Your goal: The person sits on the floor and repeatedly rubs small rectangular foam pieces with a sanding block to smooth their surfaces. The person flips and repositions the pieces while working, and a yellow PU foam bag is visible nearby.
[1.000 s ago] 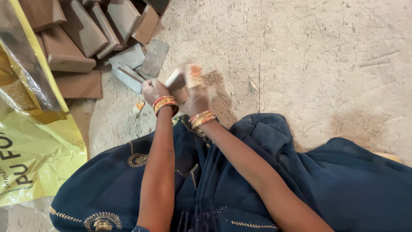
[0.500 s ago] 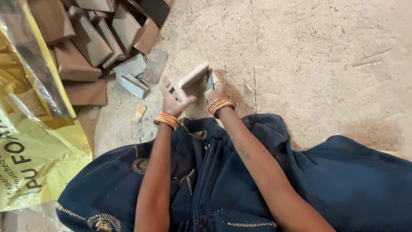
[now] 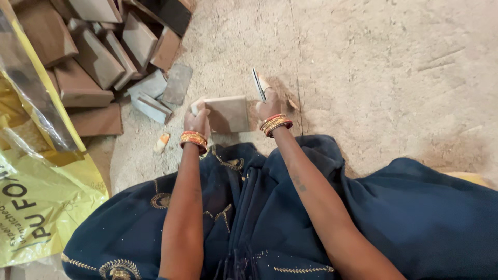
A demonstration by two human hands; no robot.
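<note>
Two bare hands work low over a dusty grey concrete floor [image 3: 394, 67]. The left hand [image 3: 197, 120] is closed on the left edge of a flat, square, grey-brown foam block [image 3: 226, 114], fingers curled over its near corner and thumb side hidden beneath. This block lies almost level, held just above the floor, and stretches from the left hand's grip toward the right hand without quite meeting it. The right hand [image 3: 268, 103] is wrapped around a thin, flat blade-like tool [image 3: 258, 83], which stands nearly upright above the knuckles, just beside the block's right edge; whether the tool touches the block cannot be told. Both wrists carry stacked orange and gold bangles [image 3: 193, 140].

Up and to the left, a loose heap of brown rectangular foam blocks [image 3: 88, 62] lies well apart from the hands, with a few thinner grey slabs [image 3: 155, 93] at its near edge. One small orange scrap [image 3: 162, 142] rests on the floor near the left wrist. Along the left side lies a crumpled yellow plastic sack [image 3: 41, 207]. Dark blue embroidered cloth [image 3: 415, 218] covers the person's lap below both forearms.
</note>
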